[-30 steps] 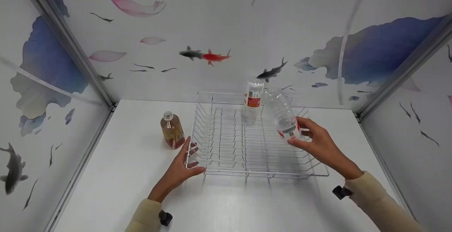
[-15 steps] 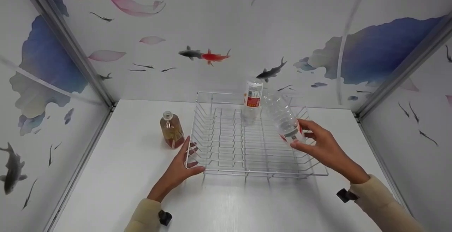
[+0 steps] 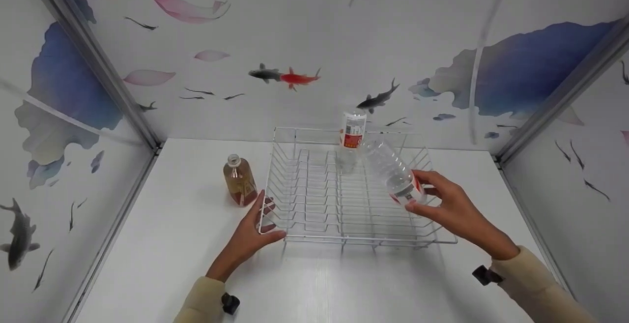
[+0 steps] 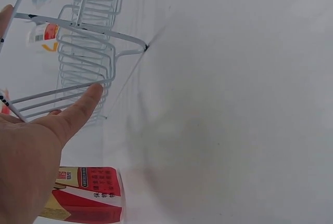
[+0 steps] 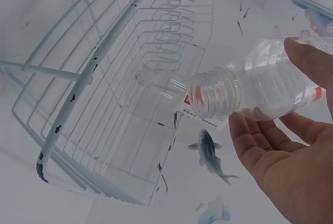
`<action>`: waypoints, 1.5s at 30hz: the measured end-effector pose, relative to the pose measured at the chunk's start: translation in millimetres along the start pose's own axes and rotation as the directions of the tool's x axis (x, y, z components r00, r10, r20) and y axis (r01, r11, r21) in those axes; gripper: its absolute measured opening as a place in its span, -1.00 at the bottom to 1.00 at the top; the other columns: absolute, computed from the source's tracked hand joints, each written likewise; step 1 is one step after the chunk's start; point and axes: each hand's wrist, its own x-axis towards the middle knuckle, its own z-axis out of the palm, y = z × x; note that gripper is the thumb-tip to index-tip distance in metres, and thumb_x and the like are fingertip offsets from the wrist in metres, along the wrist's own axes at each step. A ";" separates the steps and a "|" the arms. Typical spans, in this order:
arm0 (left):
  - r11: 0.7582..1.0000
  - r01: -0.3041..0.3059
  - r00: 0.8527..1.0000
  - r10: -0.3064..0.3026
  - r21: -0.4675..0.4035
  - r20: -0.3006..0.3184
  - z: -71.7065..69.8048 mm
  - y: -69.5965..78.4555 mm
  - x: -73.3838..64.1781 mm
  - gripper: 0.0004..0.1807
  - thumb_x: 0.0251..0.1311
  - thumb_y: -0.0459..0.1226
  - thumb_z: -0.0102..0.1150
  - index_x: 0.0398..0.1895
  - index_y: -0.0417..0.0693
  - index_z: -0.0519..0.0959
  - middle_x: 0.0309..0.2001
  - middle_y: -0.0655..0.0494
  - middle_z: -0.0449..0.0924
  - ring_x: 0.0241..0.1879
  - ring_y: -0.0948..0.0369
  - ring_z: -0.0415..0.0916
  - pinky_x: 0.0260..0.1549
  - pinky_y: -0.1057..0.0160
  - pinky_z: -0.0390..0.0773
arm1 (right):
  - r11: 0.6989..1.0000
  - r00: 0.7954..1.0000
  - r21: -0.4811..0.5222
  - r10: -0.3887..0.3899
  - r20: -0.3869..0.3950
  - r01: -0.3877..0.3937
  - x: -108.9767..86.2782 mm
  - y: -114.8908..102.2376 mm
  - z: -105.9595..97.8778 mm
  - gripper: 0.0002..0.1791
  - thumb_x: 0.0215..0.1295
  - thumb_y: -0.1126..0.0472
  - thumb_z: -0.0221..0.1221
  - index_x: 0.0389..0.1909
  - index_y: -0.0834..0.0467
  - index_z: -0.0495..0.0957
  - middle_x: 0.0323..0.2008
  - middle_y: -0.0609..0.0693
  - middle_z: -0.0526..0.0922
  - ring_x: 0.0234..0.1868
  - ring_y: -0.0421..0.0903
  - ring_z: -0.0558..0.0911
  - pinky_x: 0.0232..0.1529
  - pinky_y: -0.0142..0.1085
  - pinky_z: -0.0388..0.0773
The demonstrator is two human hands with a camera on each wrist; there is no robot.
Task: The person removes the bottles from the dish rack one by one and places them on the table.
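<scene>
With fingers and thumb my right hand [image 3: 449,207] holds a clear plastic bottle [image 3: 390,165] with a red-and-white label, tilted above the right half of a white wire dish rack [image 3: 314,238]. Its uncapped mouth [image 5: 205,94] points toward the rack in the right wrist view. My left hand [image 3: 248,237] grips the rack's near left corner, thumb [image 4: 83,109] against the wires. Another clear bottle [image 3: 353,133] stands in the rack's back part, its neck [image 5: 151,77] apparently downward. Left of the rack, close to my left fingertips, stands an uncapped amber bottle [image 3: 240,180].
The rack rests on a white table [image 3: 314,283]. Behind it rises a white panel [image 3: 295,28] printed with fish and petals. Side panels with metal edge strips [image 3: 105,220] bound the table left and right. A red-and-gold label [image 4: 88,195] shows in the left wrist view.
My right hand has moved slightly right and nearer to me, and the held bottle has come down, tilting further over. The left hand, rack and other bottles have stayed put.
</scene>
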 end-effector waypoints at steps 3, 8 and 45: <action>1.000 -0.004 1.000 0.004 -0.005 -0.009 0.6 -1.3 -0.1 0.44 0.15 -0.07 0.73 0.86 0.06 -0.19 0.73 -0.21 0.14 0.58 -0.20 0.38 0.36 -0.05 0.61 | 1.000 1.000 -0.009 -0.006 0.006 0.006 -1.3 0.2 0.2 -0.16 0.28 0.31 0.58 0.57 0.12 0.48 0.32 0.01 0.64 0.32 -0.33 0.54 0.25 -0.57 0.54; 1.000 -0.013 1.000 0.012 -0.027 -0.012 0.8 -3.8 -0.1 0.42 0.16 -0.12 0.73 0.86 0.05 -0.18 0.73 -0.20 0.14 0.57 -0.22 0.38 0.37 -0.11 0.59 | 0.999 1.000 -0.031 -0.020 0.009 0.020 -2.6 1.4 1.4 -0.17 0.27 0.31 0.58 0.55 0.11 0.50 0.29 -0.03 0.65 0.30 -0.31 0.56 0.23 -0.56 0.55; 0.890 -0.231 0.943 0.304 0.394 -0.133 10.3 31.4 -15.1 0.08 0.23 -0.27 0.64 0.75 -0.04 0.22 0.70 -0.09 0.15 0.70 -0.09 0.07 0.68 -0.23 0.12 | 0.993 0.998 -0.097 -0.062 0.028 0.064 -4.1 2.2 14.4 -0.19 0.22 0.35 0.61 0.49 0.09 0.55 0.27 -0.08 0.66 0.22 -0.18 0.61 0.19 -0.36 0.62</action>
